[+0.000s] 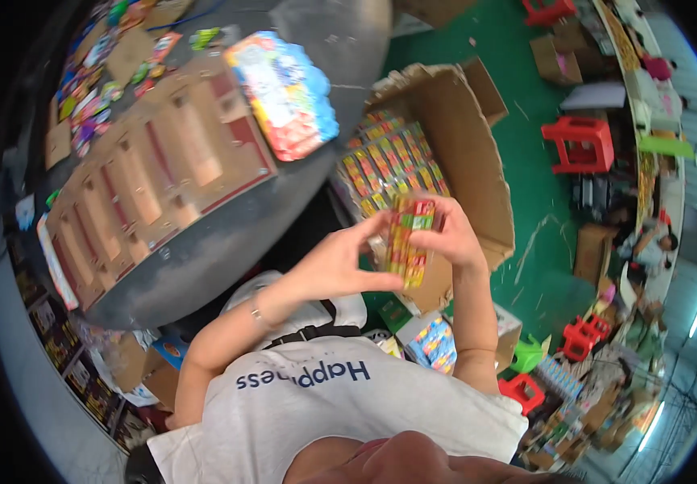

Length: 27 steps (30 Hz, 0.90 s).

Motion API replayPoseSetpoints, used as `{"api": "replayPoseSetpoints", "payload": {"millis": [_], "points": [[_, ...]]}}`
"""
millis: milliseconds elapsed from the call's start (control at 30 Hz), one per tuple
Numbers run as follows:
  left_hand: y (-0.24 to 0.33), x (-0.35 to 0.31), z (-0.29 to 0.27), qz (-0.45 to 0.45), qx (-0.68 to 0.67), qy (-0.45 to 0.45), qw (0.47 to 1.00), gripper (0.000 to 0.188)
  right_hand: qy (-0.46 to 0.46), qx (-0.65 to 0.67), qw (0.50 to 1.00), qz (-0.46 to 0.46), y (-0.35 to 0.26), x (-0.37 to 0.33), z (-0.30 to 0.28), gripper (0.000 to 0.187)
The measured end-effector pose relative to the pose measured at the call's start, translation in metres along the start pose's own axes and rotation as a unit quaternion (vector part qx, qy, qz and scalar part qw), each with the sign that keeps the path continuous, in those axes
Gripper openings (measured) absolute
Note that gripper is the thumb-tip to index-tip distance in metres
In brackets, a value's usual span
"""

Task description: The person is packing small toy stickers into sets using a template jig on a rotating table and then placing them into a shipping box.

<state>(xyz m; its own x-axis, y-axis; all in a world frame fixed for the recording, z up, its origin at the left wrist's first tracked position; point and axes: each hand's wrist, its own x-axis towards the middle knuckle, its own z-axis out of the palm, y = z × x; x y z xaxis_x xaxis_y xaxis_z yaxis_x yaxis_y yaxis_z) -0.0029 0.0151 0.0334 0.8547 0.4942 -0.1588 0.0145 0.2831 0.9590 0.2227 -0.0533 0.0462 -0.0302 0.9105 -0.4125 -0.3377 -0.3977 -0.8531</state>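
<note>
Both my hands hold a narrow pack of small yellow-and-red boxes (409,256) in front of my chest, tilted and slightly blurred. My right hand (451,235) grips its right side, with the thumb across the front. On its left side, my left hand (344,260) is cupped, with thumb and fingertips against the pack. Just beyond the hands stands a large open cardboard carton (477,173). Rows of similar small boxes (384,165) lie inside it. Part of that load is hidden behind my hands and the pack.
At left, a dark round-edged table (227,254) bears a slotted cardboard display tray (151,177) with a colourful header. Loose bright packets (94,109) lie behind it. Red stools (580,145) and cartons stand on the green floor at right. Several people sit at a long bench farther right.
</note>
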Motion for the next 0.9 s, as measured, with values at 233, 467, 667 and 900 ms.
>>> {"api": "replayPoseSetpoints", "payload": {"millis": [233,467,667,900], "points": [[0.073,-0.062,-0.079,-0.058,-0.249,0.116,0.960,0.036,-0.021,-0.280,0.944,-0.176,-0.058,0.069,0.135,0.028],[0.112,-0.103,-0.164,0.007,-0.189,0.339,0.922,0.026,-0.048,-0.255,0.963,-0.072,-0.084,0.172,0.200,0.019],[0.112,-0.128,-0.209,0.010,-0.303,0.298,0.905,0.033,0.030,-0.495,0.865,-0.079,-0.085,0.207,0.219,0.028],[0.100,-0.127,-0.202,0.037,-0.158,0.333,0.929,0.035,-0.006,-0.375,0.909,-0.185,-0.071,0.179,0.251,0.022]]}}
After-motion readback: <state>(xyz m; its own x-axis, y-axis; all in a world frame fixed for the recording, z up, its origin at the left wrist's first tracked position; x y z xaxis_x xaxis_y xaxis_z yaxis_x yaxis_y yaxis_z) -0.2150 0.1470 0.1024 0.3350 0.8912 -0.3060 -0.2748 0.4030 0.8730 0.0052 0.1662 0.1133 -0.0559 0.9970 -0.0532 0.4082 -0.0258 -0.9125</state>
